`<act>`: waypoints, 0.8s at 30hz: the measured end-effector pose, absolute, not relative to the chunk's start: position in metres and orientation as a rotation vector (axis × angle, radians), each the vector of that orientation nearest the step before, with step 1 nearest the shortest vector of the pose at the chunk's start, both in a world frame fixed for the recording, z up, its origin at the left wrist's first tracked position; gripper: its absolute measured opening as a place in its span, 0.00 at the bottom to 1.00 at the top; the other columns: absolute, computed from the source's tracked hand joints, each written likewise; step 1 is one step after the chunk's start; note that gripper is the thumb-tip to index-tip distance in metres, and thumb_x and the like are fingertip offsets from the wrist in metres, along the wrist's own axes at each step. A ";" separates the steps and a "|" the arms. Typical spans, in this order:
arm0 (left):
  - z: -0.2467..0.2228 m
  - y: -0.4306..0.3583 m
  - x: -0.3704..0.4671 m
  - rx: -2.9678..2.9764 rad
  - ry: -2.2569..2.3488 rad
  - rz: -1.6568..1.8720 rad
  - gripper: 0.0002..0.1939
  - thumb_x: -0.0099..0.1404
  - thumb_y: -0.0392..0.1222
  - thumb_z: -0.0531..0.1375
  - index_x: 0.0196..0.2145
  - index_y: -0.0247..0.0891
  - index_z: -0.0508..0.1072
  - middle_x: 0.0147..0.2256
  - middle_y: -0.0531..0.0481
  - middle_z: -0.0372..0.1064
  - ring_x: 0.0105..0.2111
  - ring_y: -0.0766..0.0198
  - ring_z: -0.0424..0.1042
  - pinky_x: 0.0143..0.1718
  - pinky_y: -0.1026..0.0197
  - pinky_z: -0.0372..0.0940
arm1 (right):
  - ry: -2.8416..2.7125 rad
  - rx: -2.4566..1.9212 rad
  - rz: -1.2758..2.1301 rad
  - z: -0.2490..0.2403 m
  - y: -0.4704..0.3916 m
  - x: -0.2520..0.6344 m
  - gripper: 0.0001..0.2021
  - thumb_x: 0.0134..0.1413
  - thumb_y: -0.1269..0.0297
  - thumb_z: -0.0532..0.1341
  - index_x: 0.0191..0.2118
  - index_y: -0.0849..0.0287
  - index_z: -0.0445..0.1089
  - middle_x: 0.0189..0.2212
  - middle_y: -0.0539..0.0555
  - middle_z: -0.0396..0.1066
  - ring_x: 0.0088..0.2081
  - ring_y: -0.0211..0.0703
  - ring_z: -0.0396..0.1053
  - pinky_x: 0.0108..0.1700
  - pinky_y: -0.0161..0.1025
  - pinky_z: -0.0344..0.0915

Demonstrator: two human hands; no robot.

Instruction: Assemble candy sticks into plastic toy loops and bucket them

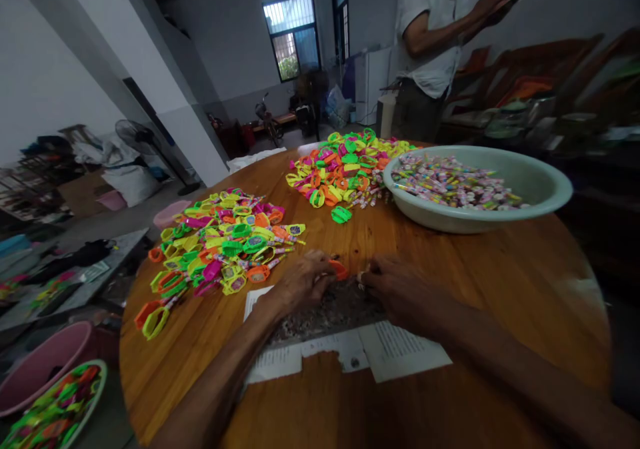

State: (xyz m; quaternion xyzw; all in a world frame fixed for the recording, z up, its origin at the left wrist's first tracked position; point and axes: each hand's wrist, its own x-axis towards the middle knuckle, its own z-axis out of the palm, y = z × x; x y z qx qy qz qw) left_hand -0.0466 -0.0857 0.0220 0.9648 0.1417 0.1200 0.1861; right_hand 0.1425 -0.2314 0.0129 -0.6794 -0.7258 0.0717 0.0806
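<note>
My left hand (306, 281) is closed on an orange plastic ring-like piece (339, 270) above a dark, speckled board (330, 312) at the table's near middle. To its right, my right hand (393, 285) has its fingers pinched together near a small pale item (361, 279), too small to make out. Printed paper sheets (407, 352) lie under and around the board. On the left is a pile of bright toy watches (240, 242) with patterned sticks. Farther back sits a heap of coloured plastic pieces (345, 169), with one green piece (341, 215) in front.
A pale green basin (465, 219) of small patterned sticks stands at the back right of the round wooden table (500, 289). Behind it a person (433, 42) stands holding a flat object. Pink basin (45, 369) and tray (97, 395) of coloured pieces sit lower left.
</note>
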 end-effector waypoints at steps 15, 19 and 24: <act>0.021 -0.069 -0.031 2.527 0.575 0.131 0.13 0.61 0.42 0.59 0.44 0.43 0.74 0.34 0.52 0.72 0.33 0.62 0.70 0.34 0.63 0.63 | -2.249 -1.876 -0.033 -0.006 -0.235 0.126 0.12 0.47 0.80 0.56 0.36 0.60 0.70 0.37 0.57 0.68 0.41 0.50 0.63 0.41 0.45 0.59; 0.007 -0.074 -0.022 2.043 0.661 0.458 0.20 0.59 0.47 0.63 0.47 0.36 0.69 0.29 0.54 0.65 0.28 0.67 0.64 0.28 0.66 0.58 | -2.123 -1.879 0.042 -0.013 -0.237 0.127 0.11 0.53 0.79 0.55 0.38 0.59 0.70 0.37 0.56 0.67 0.39 0.47 0.65 0.39 0.42 0.58; -0.007 -0.085 -0.019 1.759 0.550 0.581 0.29 0.57 0.51 0.65 0.52 0.35 0.68 0.28 0.54 0.63 0.26 0.69 0.62 0.27 0.67 0.55 | -1.981 -1.834 0.006 -0.022 -0.242 0.126 0.11 0.56 0.78 0.54 0.41 0.60 0.69 0.37 0.56 0.67 0.40 0.46 0.65 0.42 0.40 0.60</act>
